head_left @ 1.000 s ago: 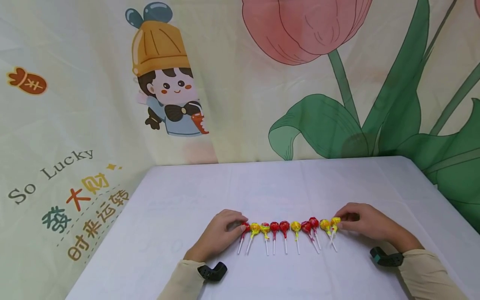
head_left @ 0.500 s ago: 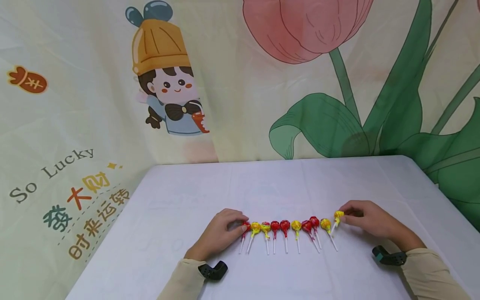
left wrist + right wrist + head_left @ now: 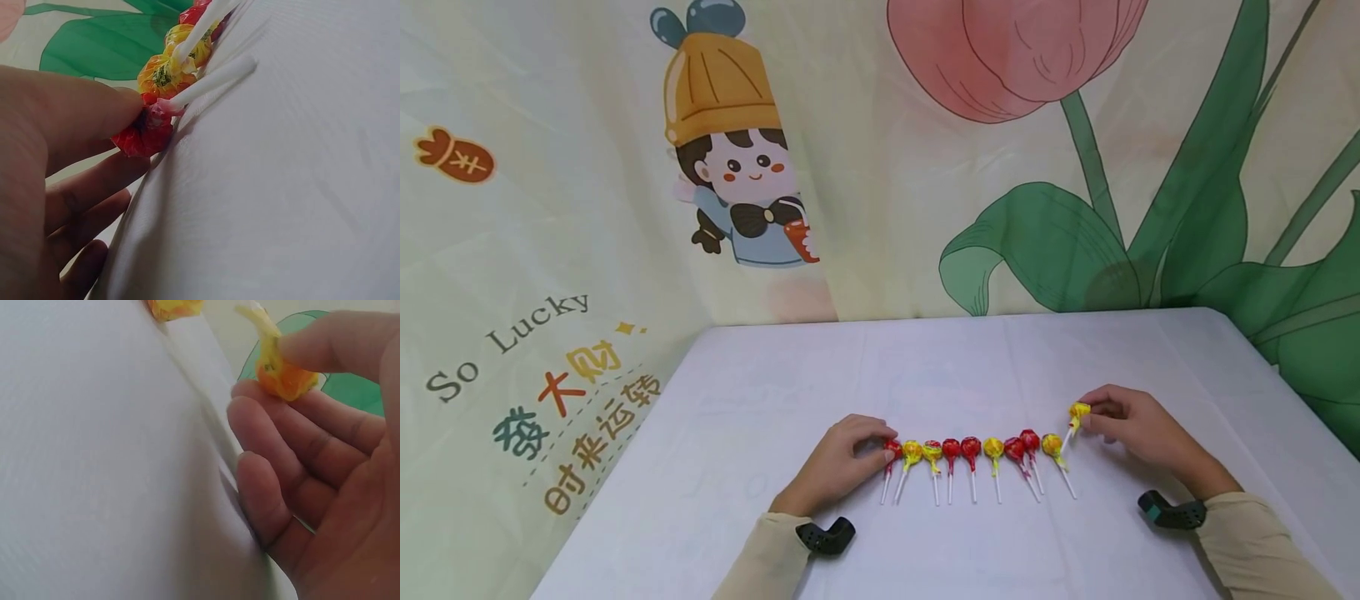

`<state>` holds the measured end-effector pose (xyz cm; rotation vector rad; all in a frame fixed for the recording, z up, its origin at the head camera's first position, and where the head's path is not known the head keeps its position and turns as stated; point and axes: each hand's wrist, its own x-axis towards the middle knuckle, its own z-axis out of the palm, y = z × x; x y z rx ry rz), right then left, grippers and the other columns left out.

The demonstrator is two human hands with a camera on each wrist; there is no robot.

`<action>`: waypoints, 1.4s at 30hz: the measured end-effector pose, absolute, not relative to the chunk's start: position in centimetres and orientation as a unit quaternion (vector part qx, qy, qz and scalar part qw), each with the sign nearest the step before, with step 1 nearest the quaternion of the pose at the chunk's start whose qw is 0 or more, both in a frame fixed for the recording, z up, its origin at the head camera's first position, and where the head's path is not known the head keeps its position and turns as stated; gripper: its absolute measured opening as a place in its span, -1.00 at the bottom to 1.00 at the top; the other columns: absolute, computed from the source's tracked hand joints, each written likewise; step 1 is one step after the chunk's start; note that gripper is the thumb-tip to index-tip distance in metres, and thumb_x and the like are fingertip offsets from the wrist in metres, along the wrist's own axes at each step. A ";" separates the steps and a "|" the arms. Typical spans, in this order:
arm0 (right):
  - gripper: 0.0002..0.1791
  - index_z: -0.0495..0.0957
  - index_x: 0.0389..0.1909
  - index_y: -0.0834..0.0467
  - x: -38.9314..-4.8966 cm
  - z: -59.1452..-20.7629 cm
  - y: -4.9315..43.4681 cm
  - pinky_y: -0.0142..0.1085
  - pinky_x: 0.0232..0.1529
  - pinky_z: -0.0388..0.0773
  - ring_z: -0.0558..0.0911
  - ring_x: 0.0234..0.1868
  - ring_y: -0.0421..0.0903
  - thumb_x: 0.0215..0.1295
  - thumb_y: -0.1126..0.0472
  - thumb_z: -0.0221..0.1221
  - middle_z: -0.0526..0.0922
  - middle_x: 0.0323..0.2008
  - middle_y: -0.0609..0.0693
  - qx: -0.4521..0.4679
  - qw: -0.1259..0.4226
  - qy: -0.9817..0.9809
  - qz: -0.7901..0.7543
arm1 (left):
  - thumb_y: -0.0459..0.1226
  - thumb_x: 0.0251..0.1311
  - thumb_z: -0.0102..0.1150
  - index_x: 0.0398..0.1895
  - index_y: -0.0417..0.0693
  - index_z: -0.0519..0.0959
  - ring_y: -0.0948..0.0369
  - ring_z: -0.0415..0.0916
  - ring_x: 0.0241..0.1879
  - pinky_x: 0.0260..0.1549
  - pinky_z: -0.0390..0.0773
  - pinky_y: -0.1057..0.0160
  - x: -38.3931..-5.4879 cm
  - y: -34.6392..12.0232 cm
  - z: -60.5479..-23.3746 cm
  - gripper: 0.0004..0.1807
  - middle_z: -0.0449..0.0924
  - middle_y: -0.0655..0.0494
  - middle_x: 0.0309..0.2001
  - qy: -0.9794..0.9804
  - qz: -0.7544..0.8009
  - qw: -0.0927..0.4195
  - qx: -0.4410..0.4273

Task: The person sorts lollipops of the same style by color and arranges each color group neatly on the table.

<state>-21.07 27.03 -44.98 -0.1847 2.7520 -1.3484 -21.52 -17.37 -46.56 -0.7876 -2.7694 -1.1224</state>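
Lollipops counted: ten, five red and five yellow, one of the yellow patched with red. Nine lie in a row (image 3: pixel 971 447) across the bench (image 3: pixel 850 367), heads on the far side, sticks towards the person. Stick ends at the row's left lean slightly left; those at its right slant rightward. Two red heads right of the row's middle touch, their sticks running close together.

The left hand (image 3: pixel 838 458), at the row's left end, pinches the head of the end lollipop (image 3: pixel 147 134) between thumb and finger.

The right hand (image 3: pixel 1142 429), beyond the row's right end, grips the tenth lollipop (image 3: pixel 1079 412), yellow, by its head between thumb and fingers. It sits just past the row's right end, on the far side; its long axis is tilted, the stick pointing nearwards and left, to the row. Contact between this stick and the bench cannot be determined.

Fingers partly cover both gripped heads. The left-wrist view cuts off the row's farther lollipops; the right-wrist view trims a yellow head. Wrapper print is illegible.
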 end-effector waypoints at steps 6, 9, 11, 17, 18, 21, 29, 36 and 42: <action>-0.55 0.53 0.10 0.21 -20.2 -44.5 26.2 -0.26 -0.33 0.62 0.56 -0.18 0.04 0.33 0.02 0.31 0.64 -0.08 0.11 -0.052 0.020 0.884 -0.463 | -0.13 0.23 0.36 0.00 0.21 0.70 0.32 0.43 0.16 0.22 0.41 0.05 -20.9 -18.1 -46.5 -0.73 0.57 0.36 0.07 -0.896 -0.368 0.012 -0.248; -0.53 0.51 0.12 0.24 -19.7 -44.3 25.8 -0.26 -0.33 0.63 0.56 -0.20 0.04 0.34 0.03 0.31 0.63 -0.07 0.12 -0.048 0.016 0.881 -0.471 | -0.11 0.24 0.35 0.01 0.23 0.70 0.32 0.42 0.17 0.23 0.39 0.05 -20.7 -18.2 -46.5 -0.73 0.57 0.37 0.08 -0.895 -0.368 0.007 -0.252; -0.51 0.50 0.13 0.24 -19.3 -44.2 25.5 -0.26 -0.33 0.62 0.57 -0.21 0.03 0.34 0.01 0.30 0.64 -0.06 0.13 -0.041 0.018 0.880 -0.474 | -0.11 0.25 0.34 0.02 0.23 0.70 0.32 0.42 0.17 0.23 0.39 0.05 -20.7 -18.4 -46.4 -0.73 0.57 0.37 0.08 -0.897 -0.360 0.004 -0.256; -0.43 0.47 0.21 0.18 -19.4 -44.3 25.8 -0.21 -0.29 0.58 0.58 -0.23 0.05 0.36 -0.11 0.25 0.65 -0.05 0.11 -0.011 0.046 0.876 -0.479 | -0.10 0.25 0.34 0.01 0.22 0.70 0.29 0.42 0.18 0.24 0.39 0.04 -20.6 -18.1 -46.4 -0.73 0.57 0.32 0.10 -0.898 -0.361 -0.005 -0.253; -0.43 0.47 0.22 0.18 -19.6 -44.2 25.9 -0.20 -0.28 0.57 0.58 -0.22 0.05 0.37 -0.11 0.24 0.65 -0.05 0.11 -0.008 0.051 0.875 -0.481 | -0.11 0.25 0.34 0.01 0.21 0.70 0.27 0.42 0.18 0.23 0.39 0.03 -20.6 -18.0 -46.4 -0.73 0.57 0.31 0.10 -0.896 -0.365 -0.005 -0.252; -0.43 0.46 0.23 0.20 -20.0 -44.0 26.0 -0.22 -0.20 0.59 0.60 -0.14 0.06 0.40 -0.11 0.21 0.63 0.00 0.13 -0.005 0.058 0.868 -0.493 | -0.09 0.25 0.34 0.02 0.18 0.70 0.25 0.43 0.18 0.22 0.39 0.02 -20.3 -18.0 -46.5 -0.72 0.57 0.29 0.10 -0.896 -0.367 -0.005 -0.251; -0.37 0.39 0.29 0.26 -21.2 -43.4 25.4 -0.32 0.03 0.58 0.58 0.12 0.09 0.45 -0.13 0.14 0.45 0.24 0.22 0.008 0.066 0.836 -0.544 | -0.11 0.25 0.35 0.00 0.18 0.70 0.25 0.44 0.16 0.21 0.40 0.01 -20.6 -18.1 -46.3 -0.74 0.58 0.30 0.08 -0.895 -0.362 0.007 -0.260; -0.41 0.35 0.32 0.27 -21.6 -43.5 25.2 -0.41 0.03 0.55 0.56 0.12 0.05 0.49 -0.06 0.11 0.43 0.27 0.23 0.020 0.073 0.810 -0.582 | -0.09 0.26 0.34 0.00 0.19 0.70 0.22 0.45 0.16 0.20 0.41 -0.02 -20.5 -18.2 -46.4 -0.74 0.58 0.28 0.08 -0.893 -0.368 0.001 -0.257; -0.42 0.35 0.32 0.30 -21.7 -43.6 25.0 -0.42 0.05 0.53 0.58 0.09 -0.01 0.50 -0.02 0.11 0.42 0.27 0.24 0.023 0.065 0.796 -0.602 | -0.08 0.27 0.32 0.01 0.20 0.69 0.23 0.44 0.17 0.21 0.41 -0.01 -20.6 -18.3 -46.3 -0.74 0.57 0.28 0.09 -0.897 -0.358 0.003 -0.260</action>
